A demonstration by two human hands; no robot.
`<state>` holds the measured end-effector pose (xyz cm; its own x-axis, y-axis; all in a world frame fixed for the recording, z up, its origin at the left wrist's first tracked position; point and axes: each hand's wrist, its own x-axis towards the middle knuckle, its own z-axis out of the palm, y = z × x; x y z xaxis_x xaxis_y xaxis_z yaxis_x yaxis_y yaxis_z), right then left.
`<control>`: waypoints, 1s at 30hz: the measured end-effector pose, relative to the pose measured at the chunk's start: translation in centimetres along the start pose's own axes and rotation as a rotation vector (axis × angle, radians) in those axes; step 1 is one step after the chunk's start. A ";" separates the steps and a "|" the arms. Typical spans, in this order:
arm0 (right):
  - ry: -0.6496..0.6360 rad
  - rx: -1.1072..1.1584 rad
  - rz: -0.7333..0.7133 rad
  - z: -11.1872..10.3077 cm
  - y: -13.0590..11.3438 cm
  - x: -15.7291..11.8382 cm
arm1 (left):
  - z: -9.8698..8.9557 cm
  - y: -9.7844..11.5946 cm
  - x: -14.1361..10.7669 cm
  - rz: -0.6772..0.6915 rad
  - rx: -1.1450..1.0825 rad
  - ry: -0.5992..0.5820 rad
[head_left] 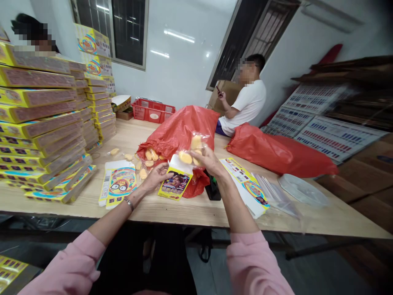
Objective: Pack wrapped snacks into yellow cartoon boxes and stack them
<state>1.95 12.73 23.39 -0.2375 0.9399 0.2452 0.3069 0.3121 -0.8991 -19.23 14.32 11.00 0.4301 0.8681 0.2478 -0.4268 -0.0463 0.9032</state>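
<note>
My left hand (156, 178) grips the upper left side of a small yellow box (174, 185) with a printed picture on its front and its white top flap raised. Just above the box's mouth, my right hand (208, 162) is closed on clear plastic packets (186, 157) holding yellow-orange oval pieces. The packets look slightly blurred. Behind both hands, a large red sack (186, 127) lies with its mouth towards me, and similar packets (150, 154) spill out of it. Flat yellow cartons (121, 184) rest left of my left hand.
Tall stacks of yellow boxes (39, 123) stand on the left. A red basket (153, 110) sits at the back. To the right lie flat cartons (245, 186), plastic bags (276, 194), a clear lid (302, 190) and another red sack (276, 151). A person (250, 102) holding a phone sits beyond.
</note>
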 end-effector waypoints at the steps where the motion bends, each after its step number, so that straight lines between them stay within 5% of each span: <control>1: 0.094 -0.031 -0.060 0.0 0.2 0.1 | -0.1 0.1 -0.1 -0.001 0.001 0.003; 3: 0.150 -0.109 -0.129 0.4 0.7 0.3 | -0.1 0.1 -0.1 0.000 0.000 0.015; 10: -0.109 -0.557 -0.154 2.4 1.5 0.5 | 0.4 0.0 0.2 -0.011 0.029 0.003; 15: -0.322 -0.512 -0.112 2.3 0.3 1.2 | -0.2 -0.1 0.2 0.035 0.061 -0.010; 24: 0.151 -0.071 -0.160 0.7 0.0 0.6 | -1.1 0.4 -0.6 0.127 0.311 -0.036; 30: 0.013 -0.427 -0.190 0.1 0.2 -0.3 | -0.9 0.8 -1.1 0.112 0.316 -0.040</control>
<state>1.96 12.52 23.07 -0.3158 0.8613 0.3980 0.6112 0.5055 -0.6090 -20.75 13.79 11.17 0.4278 0.8293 0.3596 -0.2084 -0.2967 0.9320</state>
